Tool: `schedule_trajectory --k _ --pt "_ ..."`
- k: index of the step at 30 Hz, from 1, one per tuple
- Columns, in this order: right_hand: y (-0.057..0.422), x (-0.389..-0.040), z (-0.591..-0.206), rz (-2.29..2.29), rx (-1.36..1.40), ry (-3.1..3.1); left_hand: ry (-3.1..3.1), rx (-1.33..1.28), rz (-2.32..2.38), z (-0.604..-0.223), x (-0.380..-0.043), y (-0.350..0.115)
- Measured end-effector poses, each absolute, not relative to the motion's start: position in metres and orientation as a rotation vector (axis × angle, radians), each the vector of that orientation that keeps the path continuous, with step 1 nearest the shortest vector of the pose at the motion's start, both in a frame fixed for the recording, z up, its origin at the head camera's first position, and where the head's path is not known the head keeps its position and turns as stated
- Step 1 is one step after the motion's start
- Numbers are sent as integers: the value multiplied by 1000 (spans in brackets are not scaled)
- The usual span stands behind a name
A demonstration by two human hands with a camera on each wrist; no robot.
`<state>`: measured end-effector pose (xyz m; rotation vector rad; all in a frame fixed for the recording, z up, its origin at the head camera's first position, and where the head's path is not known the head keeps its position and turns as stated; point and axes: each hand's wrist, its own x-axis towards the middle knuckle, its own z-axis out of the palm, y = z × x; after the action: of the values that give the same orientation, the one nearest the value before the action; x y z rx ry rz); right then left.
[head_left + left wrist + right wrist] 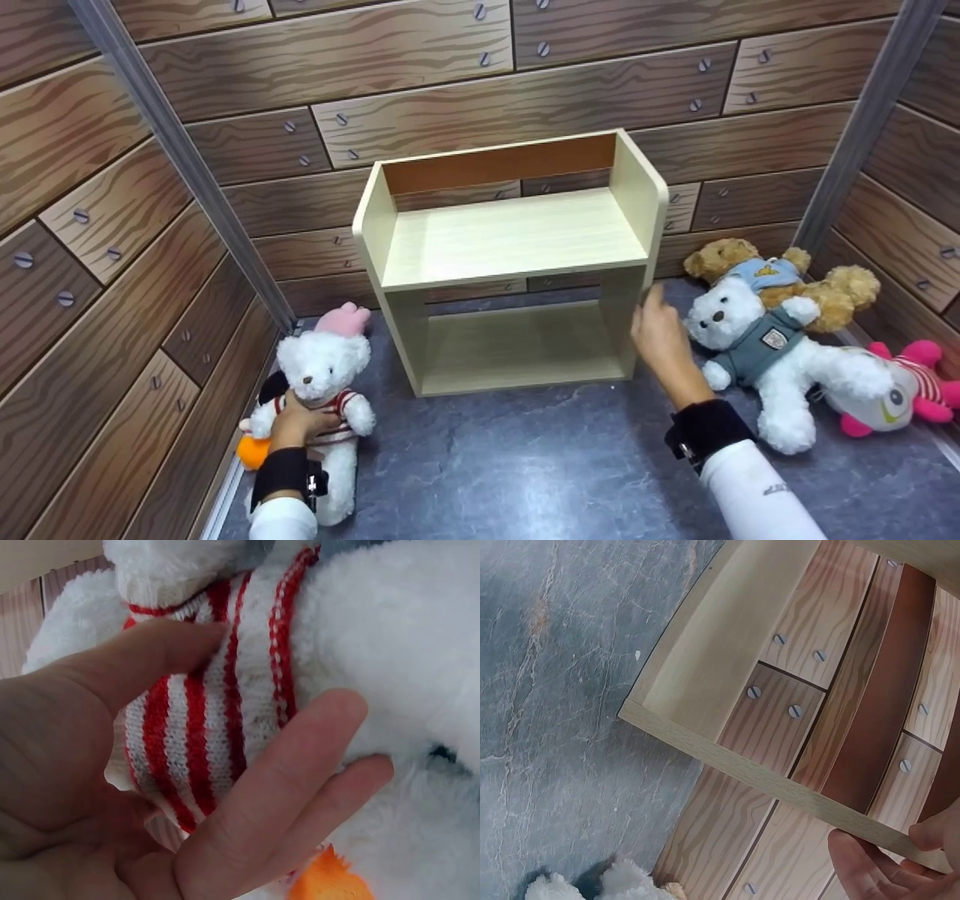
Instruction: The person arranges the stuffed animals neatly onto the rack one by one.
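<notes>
On the left of the head view, a white teddy bear in a red-and-white striped sweater sits propped among other toys. My left hand lies across its front. The left wrist view shows the thumb against the knitted sweater and the other visible fingers nearly straight and spread over the bear. At the centre stands a pale wooden two-tier shelf unit. With thumb and fingers on opposite sides, my right hand grips the front edge of its right side panel.
Right of the shelf lie a white bear in a green top, a brown bear and a pink-and-grey plush toy. A pink plush and an orange piece show around the left bear. Wood-patterned walls enclose the grey floor.
</notes>
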<state>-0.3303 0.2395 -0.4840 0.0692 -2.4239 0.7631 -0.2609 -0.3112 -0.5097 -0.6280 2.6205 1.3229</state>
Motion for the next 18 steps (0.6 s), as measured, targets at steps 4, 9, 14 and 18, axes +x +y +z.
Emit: schedule_trajectory --k 4,9,14,18 --pt "238 -330 -485 753 71 -2409 2513 -664 1470 -513 -261 -312" --pt "237 -329 -486 740 81 -2381 2682 -627 1251 -514 -261 -311" --pt "238 -328 -486 747 88 -2381 2834 -603 1049 -515 -260 -311" --pt "238 -329 -485 736 87 -2377 2873 -591 1087 -517 -256 -310"
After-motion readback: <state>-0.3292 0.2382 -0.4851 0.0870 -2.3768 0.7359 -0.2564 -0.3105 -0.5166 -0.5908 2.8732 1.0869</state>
